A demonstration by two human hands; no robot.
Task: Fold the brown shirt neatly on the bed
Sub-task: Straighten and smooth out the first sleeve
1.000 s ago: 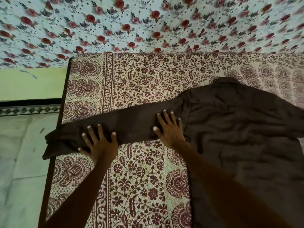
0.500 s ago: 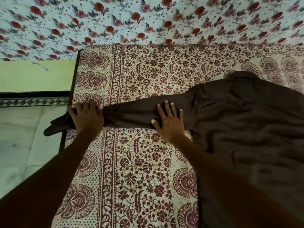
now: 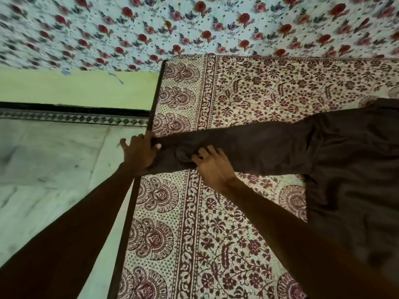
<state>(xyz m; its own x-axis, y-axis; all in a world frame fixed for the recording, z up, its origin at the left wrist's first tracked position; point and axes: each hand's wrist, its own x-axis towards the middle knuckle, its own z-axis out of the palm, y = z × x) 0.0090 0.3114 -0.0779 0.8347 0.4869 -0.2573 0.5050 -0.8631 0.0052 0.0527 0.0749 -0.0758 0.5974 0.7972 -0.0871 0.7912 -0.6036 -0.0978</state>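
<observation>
The brown shirt lies spread on the bed, which has a cream cover printed with maroon flowers. Its body fills the right side. One long sleeve stretches left as far as the bed's left edge. My left hand sits on the sleeve's cuff end right at that edge, thumb on the cloth. My right hand rests on the sleeve a little to the right, its fingers curled into the fabric, which bunches up beneath them.
The bed's dark left edge runs down the frame, with pale marble floor beyond it. A green wall with a patterned skirting band stands behind the floor. A rose-print cloth hangs along the back.
My left hand slid left along the sleeve to the cuff at the bed's edge. My right hand moved left down the sleeve and its flat fingers have curled, bunching the cloth.
</observation>
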